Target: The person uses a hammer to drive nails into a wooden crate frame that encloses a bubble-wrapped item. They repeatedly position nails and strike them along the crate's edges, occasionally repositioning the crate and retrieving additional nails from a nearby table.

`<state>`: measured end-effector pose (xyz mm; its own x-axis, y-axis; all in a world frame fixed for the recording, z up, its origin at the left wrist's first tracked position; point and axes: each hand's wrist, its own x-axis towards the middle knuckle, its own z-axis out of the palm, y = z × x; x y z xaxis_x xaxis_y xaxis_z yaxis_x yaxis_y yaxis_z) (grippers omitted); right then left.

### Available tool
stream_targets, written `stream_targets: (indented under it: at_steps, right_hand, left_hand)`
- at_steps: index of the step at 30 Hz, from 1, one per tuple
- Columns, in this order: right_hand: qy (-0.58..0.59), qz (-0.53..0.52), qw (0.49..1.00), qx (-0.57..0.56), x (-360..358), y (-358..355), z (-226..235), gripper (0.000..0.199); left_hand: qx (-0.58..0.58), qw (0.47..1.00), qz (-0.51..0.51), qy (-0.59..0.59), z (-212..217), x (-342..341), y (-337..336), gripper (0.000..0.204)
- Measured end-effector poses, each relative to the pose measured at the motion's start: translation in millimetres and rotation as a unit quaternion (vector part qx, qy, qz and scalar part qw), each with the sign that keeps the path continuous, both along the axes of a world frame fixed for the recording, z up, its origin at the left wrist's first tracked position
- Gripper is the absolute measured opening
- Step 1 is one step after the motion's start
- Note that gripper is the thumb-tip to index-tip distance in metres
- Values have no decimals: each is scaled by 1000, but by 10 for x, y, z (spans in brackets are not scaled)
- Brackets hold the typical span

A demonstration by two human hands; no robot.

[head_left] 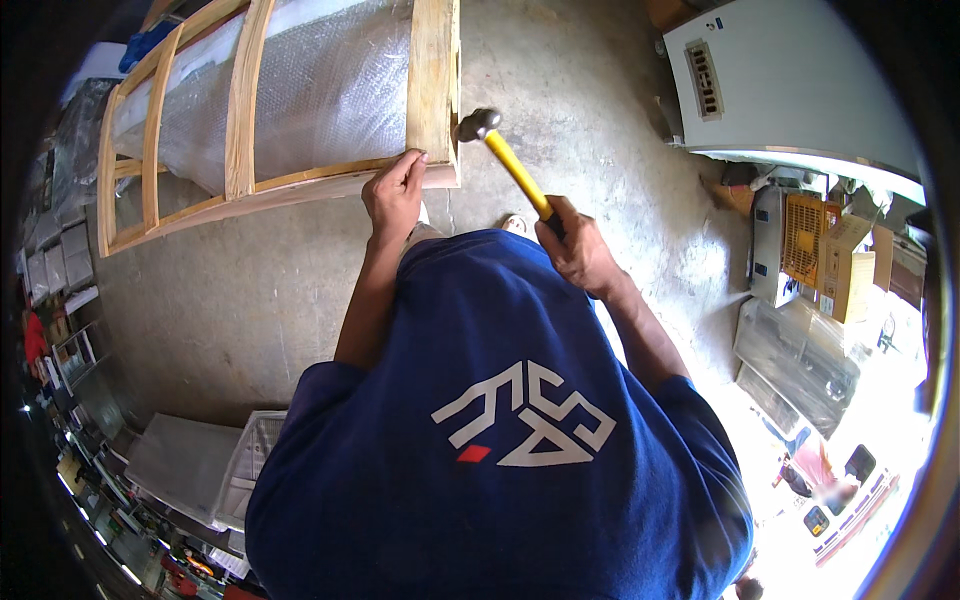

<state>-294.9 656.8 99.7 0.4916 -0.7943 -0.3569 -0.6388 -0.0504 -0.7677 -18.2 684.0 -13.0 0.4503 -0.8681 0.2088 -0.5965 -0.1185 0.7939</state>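
- Head view, looking down over a blue shirt [500, 450] with a white and red emblem on the chest; I see two bare forearms reaching forward over a concrete floor [250, 290].
- I see the right hand [575, 245] with its fingers wrapped tight around the lower end of one hammer [505, 160].
- Its yellow handle is the long axis, running on a diagonal from the fist at lower right up to the upper left.
- Its grey metal head points up and left, just beside the right edge of a wooden crate frame [432, 80]; I cannot tell if it touches.
- I see the left hand [395, 195] with its fingers together, curled and resting on the frame's lower rail near that corner post.
- One frame of pale timber slats lies across the upper left, with clear bubble wrap [320, 90] filling it.
- One large white appliance [790, 80] stands at the upper right, with a small beige vent panel near its left edge.
- Below it I count one yellow slotted crate [805, 235] and one brown cardboard box [848, 265] side by side.
- One flat grey panel [185, 465] lies at the lower left.
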Motion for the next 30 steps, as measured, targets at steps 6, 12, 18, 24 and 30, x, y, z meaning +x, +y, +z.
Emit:
stream_targets:
  at_steps: [6, 12, 18, 24, 30]
  right_hand:
    - [33, 72, 995, -63, 32, -92, 148, 39]
    - [45, 82, 996, 12, -127, -163, 130, 39]
    - [72, 136, 988, 6, -180, -241, 69, 44]
    - [104, 126, 986, 23, -129, -192, 79, 38]
    - [148, 136, 979, 24, -92, -302, 204, 39]
  left_hand:
    - [31, 998, 42, 36, -60, -113, 1, 15]
    - [-68, 996, 54, 23, -84, -183, -21, 18]
    - [-88, 994, 60, 18, -78, -184, -24, 18]
    - [-97, 994, 46, -1, -29, -193, 1, 17]
    - [-64, 997, 39, -5, -59, -196, 29, 14]
